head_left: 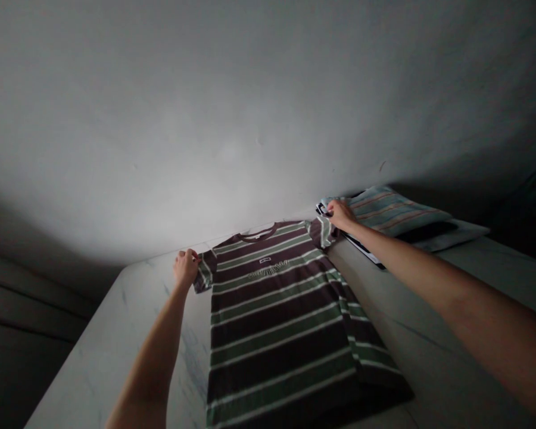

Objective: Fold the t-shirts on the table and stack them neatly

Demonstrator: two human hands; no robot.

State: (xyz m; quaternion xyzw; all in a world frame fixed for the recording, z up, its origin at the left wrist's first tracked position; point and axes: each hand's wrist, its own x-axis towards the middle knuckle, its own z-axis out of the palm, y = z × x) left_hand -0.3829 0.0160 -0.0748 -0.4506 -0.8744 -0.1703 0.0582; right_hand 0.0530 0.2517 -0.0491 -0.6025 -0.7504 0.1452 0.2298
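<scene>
A short-sleeved T-shirt (277, 304) with dark maroon, green and white stripes lies front side up on the table, its neckline toward the wall. Small lettering runs across its chest. My left hand (186, 266) pinches the edge of the sleeve on the left. At the other sleeve, my right hand (340, 214) has its fingers closed on the upper edge, close beside the folded clothes. The shirt's right side has a lengthwise crease, and its lower hem runs toward the bottom of the view.
A stack of folded clothes (393, 208), with a light blue striped piece on top, lies at the back right against the wall (232, 131). The marble-patterned table (111, 333) ends at a left edge, with dark horizontal panels (22, 310) beyond.
</scene>
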